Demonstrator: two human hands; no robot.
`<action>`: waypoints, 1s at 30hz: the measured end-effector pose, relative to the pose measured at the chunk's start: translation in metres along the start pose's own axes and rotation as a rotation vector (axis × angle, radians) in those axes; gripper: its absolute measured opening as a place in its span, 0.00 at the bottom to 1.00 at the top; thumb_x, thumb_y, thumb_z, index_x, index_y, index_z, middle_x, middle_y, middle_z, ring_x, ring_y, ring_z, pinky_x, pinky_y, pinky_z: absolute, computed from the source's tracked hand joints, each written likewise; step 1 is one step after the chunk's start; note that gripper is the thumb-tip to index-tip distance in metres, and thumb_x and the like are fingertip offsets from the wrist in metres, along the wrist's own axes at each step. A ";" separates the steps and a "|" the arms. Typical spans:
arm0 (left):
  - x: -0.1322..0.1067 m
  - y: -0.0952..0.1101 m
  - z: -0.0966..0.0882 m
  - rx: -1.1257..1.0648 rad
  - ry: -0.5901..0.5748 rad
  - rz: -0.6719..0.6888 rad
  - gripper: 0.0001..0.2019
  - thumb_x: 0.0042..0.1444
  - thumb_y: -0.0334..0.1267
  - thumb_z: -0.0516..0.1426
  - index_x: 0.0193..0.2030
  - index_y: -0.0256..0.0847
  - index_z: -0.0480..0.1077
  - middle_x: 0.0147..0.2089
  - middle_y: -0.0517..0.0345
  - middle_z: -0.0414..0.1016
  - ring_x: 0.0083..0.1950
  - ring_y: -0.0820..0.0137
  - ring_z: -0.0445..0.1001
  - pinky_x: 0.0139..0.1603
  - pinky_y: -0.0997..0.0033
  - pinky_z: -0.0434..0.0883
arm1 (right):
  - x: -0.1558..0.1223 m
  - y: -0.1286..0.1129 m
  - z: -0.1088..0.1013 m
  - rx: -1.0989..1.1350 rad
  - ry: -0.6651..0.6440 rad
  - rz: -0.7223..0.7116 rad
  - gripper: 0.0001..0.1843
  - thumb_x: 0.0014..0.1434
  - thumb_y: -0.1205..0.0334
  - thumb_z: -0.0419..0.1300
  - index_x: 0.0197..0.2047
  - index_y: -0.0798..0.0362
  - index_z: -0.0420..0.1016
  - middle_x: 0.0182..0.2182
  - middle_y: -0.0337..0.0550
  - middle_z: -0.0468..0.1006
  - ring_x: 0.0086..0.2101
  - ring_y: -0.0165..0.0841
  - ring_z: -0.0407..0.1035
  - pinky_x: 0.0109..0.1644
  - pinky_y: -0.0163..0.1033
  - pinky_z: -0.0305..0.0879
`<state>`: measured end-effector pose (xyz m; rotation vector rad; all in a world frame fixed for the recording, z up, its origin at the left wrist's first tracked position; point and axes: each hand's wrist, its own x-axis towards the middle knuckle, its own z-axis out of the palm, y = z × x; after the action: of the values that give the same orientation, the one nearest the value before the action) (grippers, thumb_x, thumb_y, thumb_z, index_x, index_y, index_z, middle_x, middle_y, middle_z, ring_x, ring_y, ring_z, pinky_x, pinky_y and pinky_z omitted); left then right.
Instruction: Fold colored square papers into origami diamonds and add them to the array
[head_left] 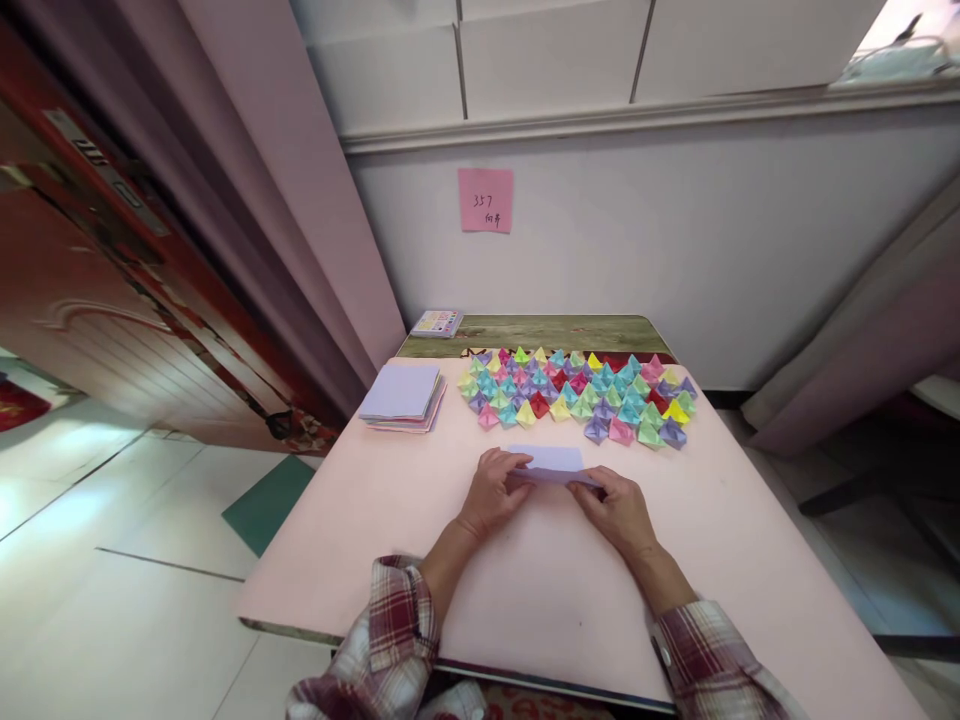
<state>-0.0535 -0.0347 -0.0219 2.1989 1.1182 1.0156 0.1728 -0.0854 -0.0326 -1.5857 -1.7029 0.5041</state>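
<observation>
A lavender sheet of origami paper (551,460) lies between my hands at the middle of the table, its near edge lifted and bent over. My left hand (495,487) pinches the left end of that edge between thumb and fingers. At the right end, my right hand (616,505) grips the same edge, thumb below and fingers above. Just beyond the sheet sit rows of small folded paper pieces (581,408) in many colours.
A stack of square coloured paper (401,392) rests on the table's left side. Behind it lies a printed packet (437,323). A pink note (486,200) with handwriting is stuck on the wall. The pale pink tabletop (360,530) ends at the wall. A green sheet (270,503) shows below, left.
</observation>
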 end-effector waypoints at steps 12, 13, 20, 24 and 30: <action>0.003 -0.008 0.005 0.242 0.126 -0.204 0.04 0.52 0.37 0.61 0.33 0.43 0.69 0.43 0.54 0.75 0.48 0.61 0.70 0.54 0.59 0.64 | 0.007 0.000 0.006 -0.071 0.166 0.186 0.28 0.57 0.49 0.57 0.59 0.52 0.67 0.40 0.44 0.78 0.27 0.31 0.69 0.37 0.38 0.65; 0.003 -0.008 0.005 0.256 0.133 -0.215 0.06 0.52 0.37 0.60 0.37 0.43 0.69 0.44 0.53 0.75 0.49 0.61 0.70 0.54 0.59 0.65 | 0.007 0.001 0.006 -0.085 0.162 0.190 0.28 0.57 0.50 0.57 0.59 0.52 0.66 0.42 0.45 0.77 0.27 0.31 0.69 0.38 0.39 0.65; 0.002 -0.004 0.004 0.329 0.036 -0.131 0.18 0.55 0.31 0.55 0.53 0.45 0.70 0.56 0.50 0.70 0.58 0.59 0.65 0.61 0.54 0.60 | 0.014 -0.008 0.007 -0.225 0.102 0.245 0.27 0.56 0.46 0.58 0.56 0.51 0.68 0.43 0.46 0.75 0.40 0.39 0.71 0.40 0.40 0.63; -0.001 0.003 0.006 0.382 -0.129 0.080 0.23 0.53 0.22 0.51 0.51 0.50 0.73 0.64 0.53 0.63 0.65 0.59 0.58 0.67 0.46 0.49 | 0.029 -0.021 0.004 -0.313 -0.023 0.316 0.34 0.49 0.41 0.64 0.55 0.50 0.66 0.45 0.47 0.74 0.42 0.41 0.71 0.38 0.40 0.62; -0.003 0.005 0.005 0.349 -0.126 0.166 0.19 0.51 0.22 0.52 0.43 0.46 0.75 0.51 0.51 0.72 0.56 0.60 0.65 0.62 0.50 0.57 | 0.046 -0.030 -0.001 -0.404 -0.182 0.367 0.24 0.44 0.40 0.67 0.36 0.49 0.72 0.39 0.44 0.75 0.38 0.41 0.72 0.35 0.40 0.61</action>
<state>-0.0480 -0.0407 -0.0227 2.6290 1.1398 0.7779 0.1552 -0.0462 0.0014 -2.2259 -1.7287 0.5181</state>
